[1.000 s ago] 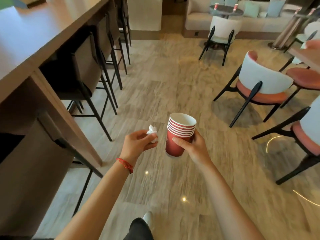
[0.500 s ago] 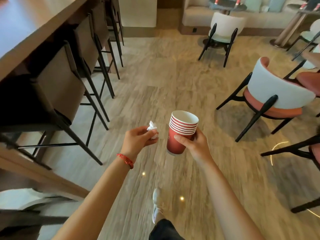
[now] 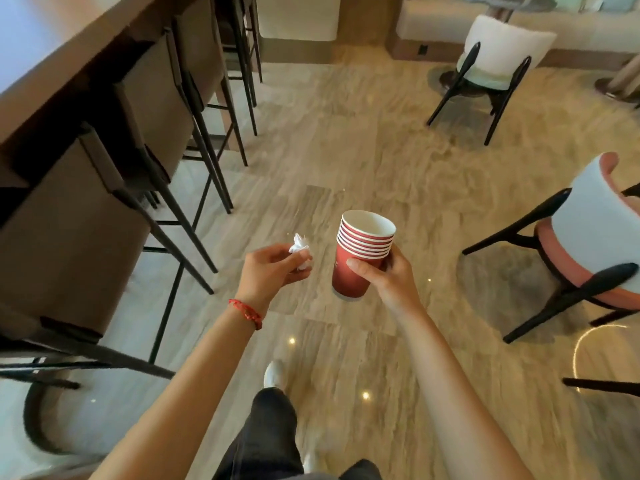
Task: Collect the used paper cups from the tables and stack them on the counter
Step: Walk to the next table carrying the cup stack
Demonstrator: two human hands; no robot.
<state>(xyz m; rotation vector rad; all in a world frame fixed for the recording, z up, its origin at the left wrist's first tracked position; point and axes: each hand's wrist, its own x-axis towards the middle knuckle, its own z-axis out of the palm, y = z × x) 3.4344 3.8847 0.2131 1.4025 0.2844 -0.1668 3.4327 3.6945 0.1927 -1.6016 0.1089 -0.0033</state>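
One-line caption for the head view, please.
Right hand grips a stack of red paper cups, left hand pinches a crumpled napkin, beside the counter.

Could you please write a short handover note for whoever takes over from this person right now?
Left hand: pinches a crumpled white paper napkin.
Right hand: grips a nested stack of red paper cups, upright, in mid-air above the floor.
Long brown wooden counter: on the left, behind the bar stools.
Done: several cups collected and nested.
Left: set the stack on the counter; whether more cups wait on tables cannot be told.
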